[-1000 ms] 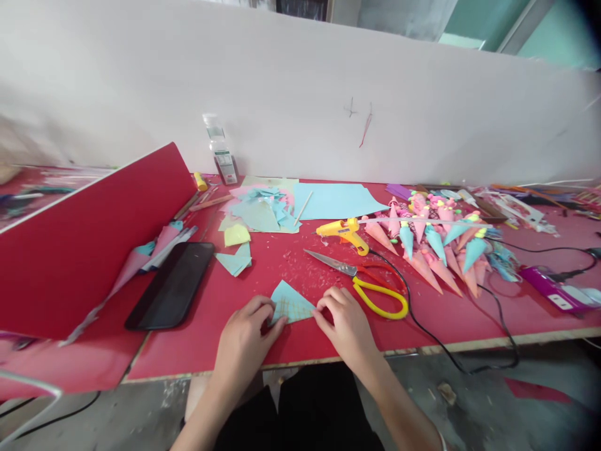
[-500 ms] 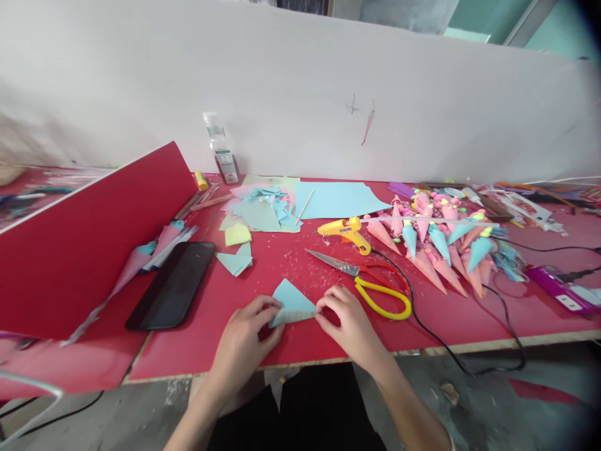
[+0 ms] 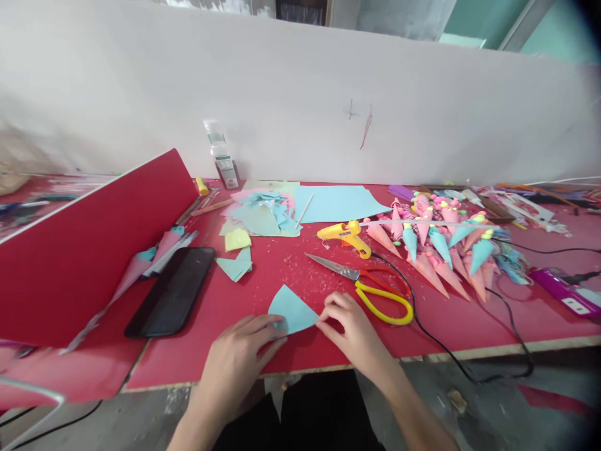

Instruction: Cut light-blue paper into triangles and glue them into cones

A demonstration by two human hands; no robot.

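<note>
A piece of light-blue paper (image 3: 293,310), cut with a curved lower edge, lies near the front of the red table between my hands. My left hand (image 3: 246,341) holds its left corner, thumb below and fingers on top. At the right corner, my right hand (image 3: 345,322) pinches the paper between thumb and fingertips. Scissors (image 3: 370,285) with yellow and red handles lie open just beyond my right hand. Behind them rests a yellow glue gun (image 3: 347,237) with a long clear glue stick in its back.
Pink and blue paper cones (image 3: 441,250) are heaped at the right, near a purple power strip (image 3: 563,294). A black phone (image 3: 173,291) lies left, beside a standing red board (image 3: 94,250). Paper scraps (image 3: 260,210) and a bottle (image 3: 224,163) are at the back.
The strip along the paper's lower edge, turned up before, now lies flat, and the whole curved piece shows. Both hands stay at its corners. The view has tilted slightly upward.
</note>
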